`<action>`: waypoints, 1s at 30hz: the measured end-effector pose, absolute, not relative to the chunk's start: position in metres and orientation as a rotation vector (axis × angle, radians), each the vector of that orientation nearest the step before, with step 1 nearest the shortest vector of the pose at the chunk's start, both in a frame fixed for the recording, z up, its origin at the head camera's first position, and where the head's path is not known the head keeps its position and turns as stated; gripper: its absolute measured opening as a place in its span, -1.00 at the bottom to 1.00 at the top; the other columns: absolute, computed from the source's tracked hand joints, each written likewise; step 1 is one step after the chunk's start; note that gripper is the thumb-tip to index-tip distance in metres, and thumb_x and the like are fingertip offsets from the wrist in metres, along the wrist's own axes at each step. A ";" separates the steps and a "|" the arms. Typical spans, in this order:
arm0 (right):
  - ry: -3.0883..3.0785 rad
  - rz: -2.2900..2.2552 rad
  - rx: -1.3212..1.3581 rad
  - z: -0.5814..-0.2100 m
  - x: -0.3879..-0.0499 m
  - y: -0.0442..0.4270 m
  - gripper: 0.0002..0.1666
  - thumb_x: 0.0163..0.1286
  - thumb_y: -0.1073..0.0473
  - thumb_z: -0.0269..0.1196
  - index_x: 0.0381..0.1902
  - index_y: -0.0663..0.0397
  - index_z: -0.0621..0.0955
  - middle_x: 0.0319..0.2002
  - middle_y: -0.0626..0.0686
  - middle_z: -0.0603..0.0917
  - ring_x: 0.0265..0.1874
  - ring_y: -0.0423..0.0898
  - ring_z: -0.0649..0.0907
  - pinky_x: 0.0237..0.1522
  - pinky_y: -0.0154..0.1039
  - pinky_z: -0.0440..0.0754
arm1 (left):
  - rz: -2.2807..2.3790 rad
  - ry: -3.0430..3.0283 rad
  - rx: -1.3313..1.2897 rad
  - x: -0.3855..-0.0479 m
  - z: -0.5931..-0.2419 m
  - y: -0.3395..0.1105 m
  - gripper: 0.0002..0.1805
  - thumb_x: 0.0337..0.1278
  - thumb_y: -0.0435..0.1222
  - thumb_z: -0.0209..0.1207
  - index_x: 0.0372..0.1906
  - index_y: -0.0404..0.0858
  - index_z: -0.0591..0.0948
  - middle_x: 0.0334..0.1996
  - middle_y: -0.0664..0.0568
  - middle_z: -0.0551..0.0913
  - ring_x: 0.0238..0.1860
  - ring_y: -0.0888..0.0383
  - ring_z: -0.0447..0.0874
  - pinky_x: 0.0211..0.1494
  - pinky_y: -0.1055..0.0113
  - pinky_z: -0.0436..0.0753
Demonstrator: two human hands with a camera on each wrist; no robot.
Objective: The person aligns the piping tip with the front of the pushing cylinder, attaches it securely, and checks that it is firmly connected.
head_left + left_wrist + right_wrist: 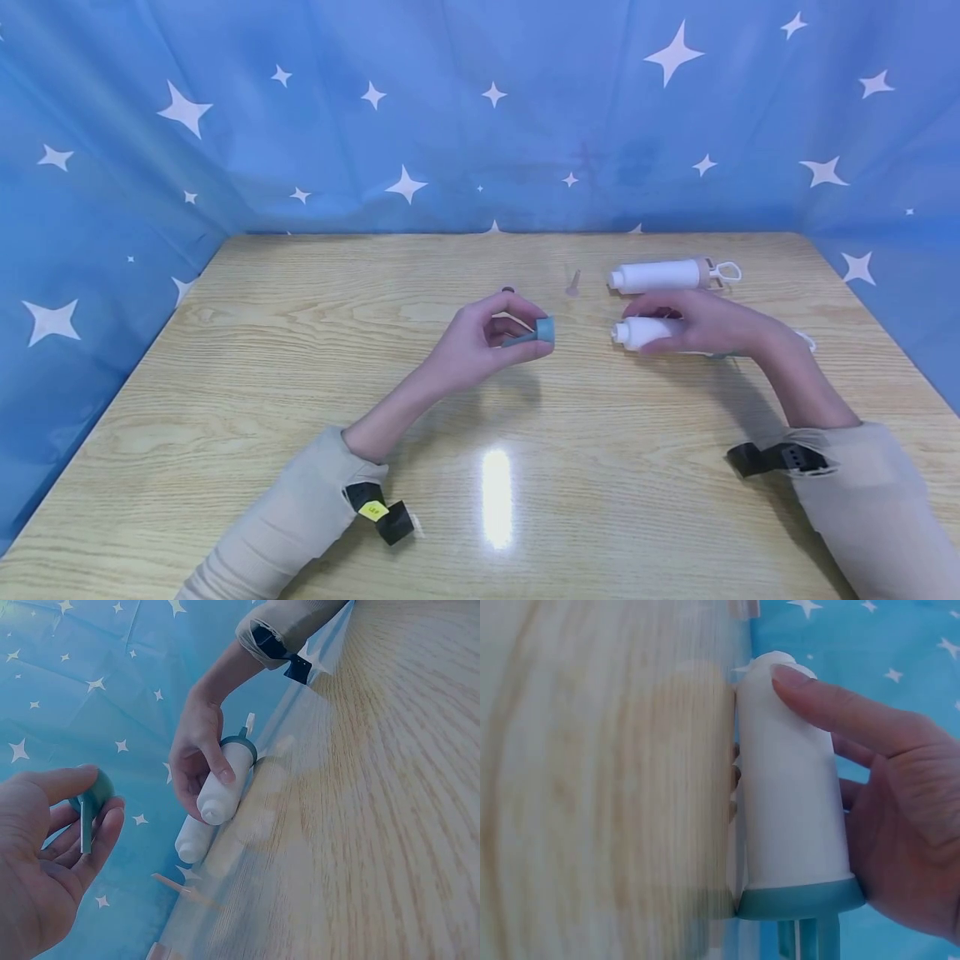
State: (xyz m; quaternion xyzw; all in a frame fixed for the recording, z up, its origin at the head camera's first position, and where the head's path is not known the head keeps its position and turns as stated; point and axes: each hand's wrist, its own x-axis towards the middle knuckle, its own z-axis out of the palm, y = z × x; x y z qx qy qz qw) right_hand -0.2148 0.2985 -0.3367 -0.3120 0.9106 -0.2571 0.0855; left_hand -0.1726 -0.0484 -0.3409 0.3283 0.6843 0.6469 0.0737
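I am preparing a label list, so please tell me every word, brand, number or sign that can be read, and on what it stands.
Nothing is clearly readable.
Yellow label on the black left-arm device: marked, but too small and blurred to read.
Held white tube in the right hand, and farther white tube: no writing visible.
Teal piece in the left hand: none visible.

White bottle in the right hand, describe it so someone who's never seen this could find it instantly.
In the head view, start at the wooden table and move to its right half, where the right hand is. That hand holds the white bottle, its narrower tip pointing left. Its teal collar sets it apart from the farther bottle, whose collar is pinkish.
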 end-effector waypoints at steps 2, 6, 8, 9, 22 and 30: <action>2.710 -0.753 -0.882 -0.335 -0.214 0.299 -0.55 0.16 0.09 0.55 0.02 -0.04 0.70 -0.14 -0.11 0.67 -0.22 -0.08 0.55 -0.18 -0.24 0.50 | 1.942 2.055 0.987 -0.173 -0.341 -0.048 -0.72 0.21 -0.43 0.36 0.01 -0.30 0.63 -0.13 -0.03 0.59 -0.14 0.05 0.74 0.10 -0.06 0.68; 2.690 -0.735 -0.826 -0.331 -0.212 0.300 -0.48 0.12 0.05 0.58 0.05 -0.04 0.69 -0.10 -0.07 0.66 -0.16 -0.05 0.54 -0.15 -0.22 0.51 | 1.939 2.059 0.988 -0.173 -0.341 -0.048 -0.72 0.21 -0.43 0.36 0.01 -0.31 0.63 -0.13 -0.03 0.59 -0.14 0.06 0.73 0.09 -0.06 0.68; 2.680 -0.740 -0.833 -0.331 -0.212 0.301 -0.46 0.11 0.05 0.58 0.05 -0.03 0.69 -0.09 -0.07 0.65 -0.15 -0.05 0.53 -0.15 -0.23 0.51 | 1.937 2.062 0.986 -0.173 -0.341 -0.048 -0.72 0.22 -0.43 0.35 0.01 -0.31 0.63 -0.13 -0.03 0.59 -0.13 0.06 0.73 0.09 -0.05 0.68; 2.674 -0.744 -0.840 -0.331 -0.212 0.302 -0.46 0.10 0.06 0.58 0.05 -0.03 0.68 -0.09 -0.08 0.64 -0.15 -0.05 0.53 -0.15 -0.24 0.52 | 1.936 2.062 0.985 -0.172 -0.341 -0.048 -0.72 0.22 -0.43 0.35 0.01 -0.31 0.63 -0.13 -0.03 0.59 -0.13 0.06 0.73 0.10 -0.05 0.68; 2.766 -0.677 -0.925 -0.332 -0.214 0.301 -0.50 0.21 0.13 0.52 0.12 0.06 0.69 -0.08 -0.01 0.67 -0.17 -0.05 0.55 -0.21 -0.23 0.54 | 1.934 2.054 0.956 -0.172 -0.340 -0.049 -0.71 0.22 -0.43 0.35 0.02 -0.32 0.63 -0.11 -0.04 0.57 -0.13 0.06 0.73 0.12 -0.05 0.67; 2.792 -0.707 -0.941 -0.328 -0.213 0.296 -0.47 0.26 0.20 0.48 0.18 0.14 0.65 -0.03 0.02 0.69 -0.15 -0.07 0.56 -0.19 -0.26 0.56 | 1.930 2.057 0.943 -0.172 -0.340 -0.049 -0.69 0.20 -0.44 0.36 0.03 -0.34 0.62 -0.10 -0.05 0.57 -0.13 0.05 0.73 0.11 -0.04 0.68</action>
